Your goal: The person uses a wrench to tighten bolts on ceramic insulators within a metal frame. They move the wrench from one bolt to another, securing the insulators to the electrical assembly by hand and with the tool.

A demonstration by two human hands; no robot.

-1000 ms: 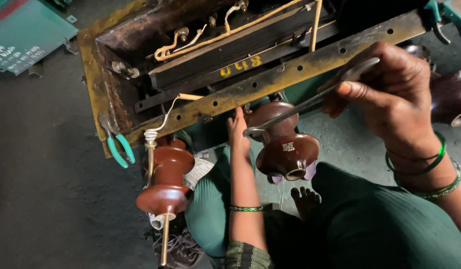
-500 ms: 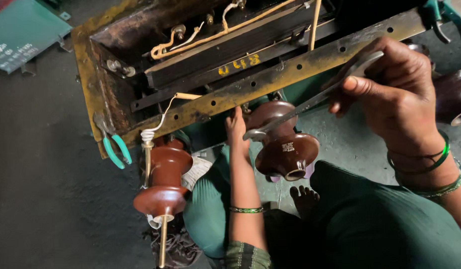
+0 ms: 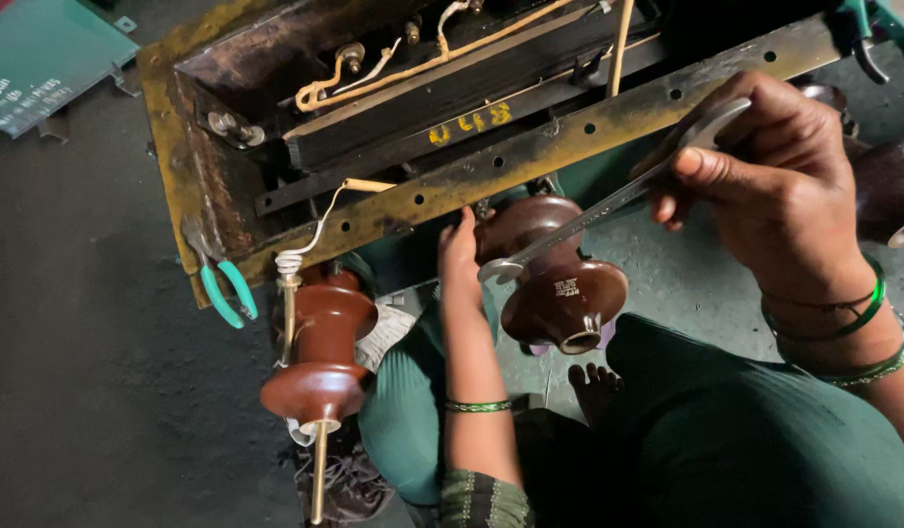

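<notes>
Spanner (image 3: pixel 608 200) gripped in my right hand (image 3: pixel 774 186), its long axis slanting down-left to the ring end beside the brown insulator (image 3: pixel 555 284) under the frame's (image 3: pixel 569 142) front edge; my left hand (image 3: pixel 459 256), nearer, fingers pressed there, holding nothing I can see.

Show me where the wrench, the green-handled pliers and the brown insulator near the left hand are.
wrench (image 3: pixel 608 203), head view, middle of its metal shaft.
green-handled pliers (image 3: pixel 227 290), head view, on one green handle.
brown insulator (image 3: pixel 559 293), head view, on its wide lower skirt, beside the left hand (image 3: pixel 459 256).
</notes>
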